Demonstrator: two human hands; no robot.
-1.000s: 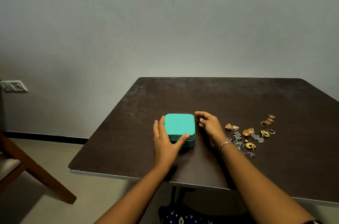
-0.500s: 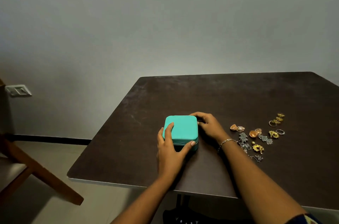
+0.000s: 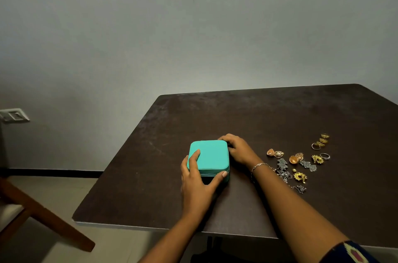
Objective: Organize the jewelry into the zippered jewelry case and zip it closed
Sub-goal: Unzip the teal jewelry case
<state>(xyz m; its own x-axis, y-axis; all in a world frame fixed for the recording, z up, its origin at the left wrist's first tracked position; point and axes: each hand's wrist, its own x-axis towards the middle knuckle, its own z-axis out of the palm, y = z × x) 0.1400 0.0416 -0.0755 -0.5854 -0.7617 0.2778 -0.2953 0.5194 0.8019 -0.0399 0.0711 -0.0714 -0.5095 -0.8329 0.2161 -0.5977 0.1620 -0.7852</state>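
Wall socket (image 3: 14,114) — mounted low, far left. Wooden chair (image 3: 43,219) is partly seen below it. Dark table (image 3: 172,125). Left hand (image 3: 198,183) — clasped on the near left corner of the teal jewelry case (image 3: 210,158), index finger laid on the lid, thumb pressed along the front wall. The case is laid flat and closed, towards the table's near edge. Right hand (image 3: 239,150): fingers are curled against the case's far right corner; whether anything is pinched cannot be told. Bracelet (image 3: 259,166) is worn at that wrist. Loose jewelry (image 3: 299,161) is scattered on the table further right, apart from the case.
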